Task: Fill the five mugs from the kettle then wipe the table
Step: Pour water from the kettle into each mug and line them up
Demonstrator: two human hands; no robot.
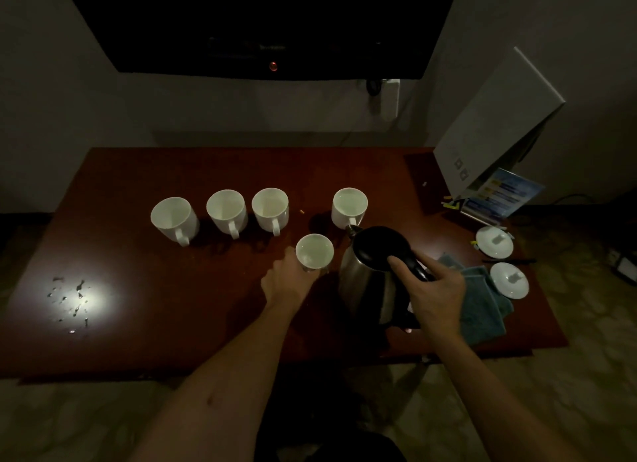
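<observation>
Several white mugs stand on the dark red table. Three sit in a row at the left: one, a second and a third. A fourth mug stands further right and looks filled. The fifth mug sits nearer to me, and my left hand grips it from the near side. My right hand holds the black handle of the steel kettle, which is upright just right of that mug. A blue-grey cloth lies by the kettle.
Two white mug lids lie at the right edge. A white box and a blue leaflet stand at the back right. Water drops glisten at the front left. A dark screen hangs on the wall.
</observation>
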